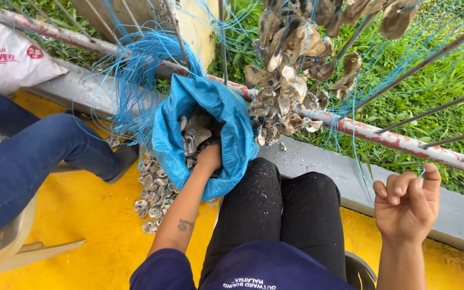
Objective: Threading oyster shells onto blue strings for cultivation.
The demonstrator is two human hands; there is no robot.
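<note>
The left hand (209,157) is reached into the mouth of a blue woven sack (232,126). Its fingers are sunk among the oyster shells (195,134) inside, so whether they are spread or closed on a shell cannot be told. The sack is propped upright between the person's knees and a painted metal rail (382,137), apparently so that its open mouth stays within easy reach.

The right hand (407,207) is raised at the right, its fingers curled and pressed together around a thin blue line (356,156), which is pinched near the thumb and runs up towards the rail. The line seems to be held taut in this way to keep it free of the tangle.

Strings of threaded shells (288,88) are hung from the rail just beside the sack, with a bundle of loose blue line (135,70) draped to its left. More loose shells (154,196) are heaped on the yellow floor (81,215) beside the sack. A second person's jeans-clad leg (33,150) is seen at the left, and a white bag (6,59) is set behind it.
</note>
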